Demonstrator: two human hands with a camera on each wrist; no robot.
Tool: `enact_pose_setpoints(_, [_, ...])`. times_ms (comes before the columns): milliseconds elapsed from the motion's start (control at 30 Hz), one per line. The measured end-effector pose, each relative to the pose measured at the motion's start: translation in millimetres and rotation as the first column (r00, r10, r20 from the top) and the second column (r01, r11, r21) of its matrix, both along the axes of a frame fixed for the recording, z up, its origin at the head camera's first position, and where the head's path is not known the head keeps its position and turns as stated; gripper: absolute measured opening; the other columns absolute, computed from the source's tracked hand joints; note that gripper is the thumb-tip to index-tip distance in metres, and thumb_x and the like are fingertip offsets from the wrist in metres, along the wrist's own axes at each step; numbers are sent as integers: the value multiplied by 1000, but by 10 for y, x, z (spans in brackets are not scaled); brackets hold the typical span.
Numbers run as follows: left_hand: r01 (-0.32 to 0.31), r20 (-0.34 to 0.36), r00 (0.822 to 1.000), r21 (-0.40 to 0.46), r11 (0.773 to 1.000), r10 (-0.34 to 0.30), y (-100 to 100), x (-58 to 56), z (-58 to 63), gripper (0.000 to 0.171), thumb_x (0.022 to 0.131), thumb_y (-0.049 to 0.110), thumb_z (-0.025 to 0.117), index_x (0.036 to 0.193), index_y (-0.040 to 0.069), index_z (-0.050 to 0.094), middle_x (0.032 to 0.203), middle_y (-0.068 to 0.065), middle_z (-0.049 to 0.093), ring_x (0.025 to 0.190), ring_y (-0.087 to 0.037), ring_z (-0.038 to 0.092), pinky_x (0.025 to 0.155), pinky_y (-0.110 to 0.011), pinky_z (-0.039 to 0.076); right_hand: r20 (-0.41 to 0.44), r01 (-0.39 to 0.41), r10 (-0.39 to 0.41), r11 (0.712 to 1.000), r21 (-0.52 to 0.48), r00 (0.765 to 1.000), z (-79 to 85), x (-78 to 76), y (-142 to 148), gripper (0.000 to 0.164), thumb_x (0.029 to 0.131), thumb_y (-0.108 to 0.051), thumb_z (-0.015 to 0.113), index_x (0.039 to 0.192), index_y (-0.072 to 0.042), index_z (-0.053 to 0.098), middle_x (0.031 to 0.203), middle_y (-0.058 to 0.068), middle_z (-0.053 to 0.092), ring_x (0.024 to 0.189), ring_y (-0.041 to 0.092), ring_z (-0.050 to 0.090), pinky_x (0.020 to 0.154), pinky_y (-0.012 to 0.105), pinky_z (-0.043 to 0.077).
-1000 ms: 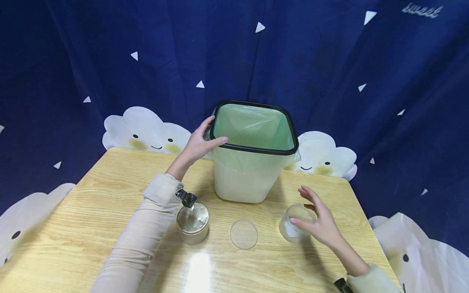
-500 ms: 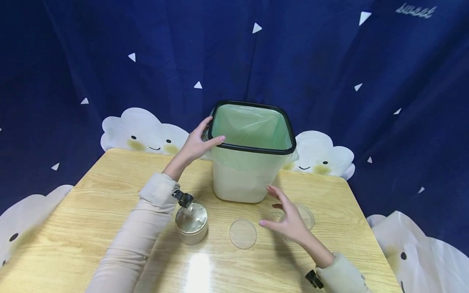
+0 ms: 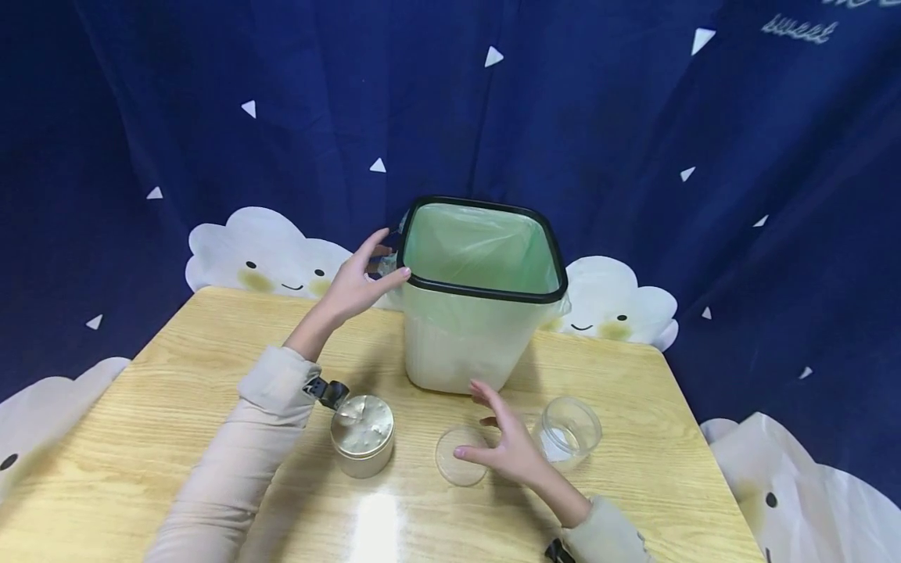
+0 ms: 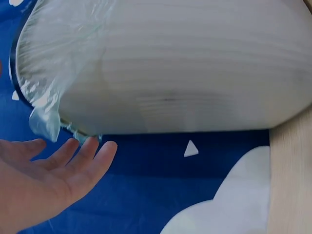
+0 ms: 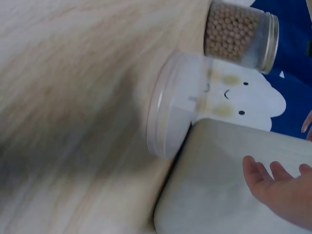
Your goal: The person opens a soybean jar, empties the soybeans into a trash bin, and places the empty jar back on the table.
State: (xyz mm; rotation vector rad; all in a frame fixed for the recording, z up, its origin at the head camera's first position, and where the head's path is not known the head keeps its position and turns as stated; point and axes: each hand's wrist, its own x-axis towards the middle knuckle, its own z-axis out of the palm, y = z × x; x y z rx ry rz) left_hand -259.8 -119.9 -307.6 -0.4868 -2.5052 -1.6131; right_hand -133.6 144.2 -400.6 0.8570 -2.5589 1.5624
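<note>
My left hand (image 3: pixel 355 285) is beside the left side of a white trash bin (image 3: pixel 457 352), thumb tip right at its black rim (image 3: pixel 479 291). In the left wrist view the left hand (image 4: pixel 53 180) lies palm up, fingers spread and relaxed, near a bunched corner of the green bag (image 4: pixel 46 117). My right hand (image 3: pixel 514 453) hovers over a clear round lid (image 3: pixel 454 467) with fingers loosely bent and nothing between them. To its right is an open clear jar (image 3: pixel 573 430) with a white label. The right wrist view shows the lid (image 5: pixel 168 107) beyond the fingers.
A jar with a dented silver lid (image 3: pixel 362 426) stands on the wooden table (image 3: pixel 211 360) by the left sleeve. In the right wrist view this jar (image 5: pixel 231 31) holds brown balls. A blue curtain (image 3: pixel 317 94) with clouds hangs behind the bin.
My right hand has moved left from the open jar to above the clear lid. My left hand has shifted slightly left, its fingers coming off the bin's rim.
</note>
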Motion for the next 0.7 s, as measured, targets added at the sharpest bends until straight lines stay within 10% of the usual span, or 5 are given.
enact_pose_setpoints(700, [27, -107, 994, -40, 999, -31, -462, 492, -92, 62, 81, 14, 68, 134, 7, 36, 132, -16, 43, 113, -31, 47, 80, -46, 47, 162, -98, 98, 995, -4, 982, -318, -126, -466, 102, 63, -13, 83, 143, -8, 20, 133, 18, 41, 119, 34, 41, 90, 49, 40])
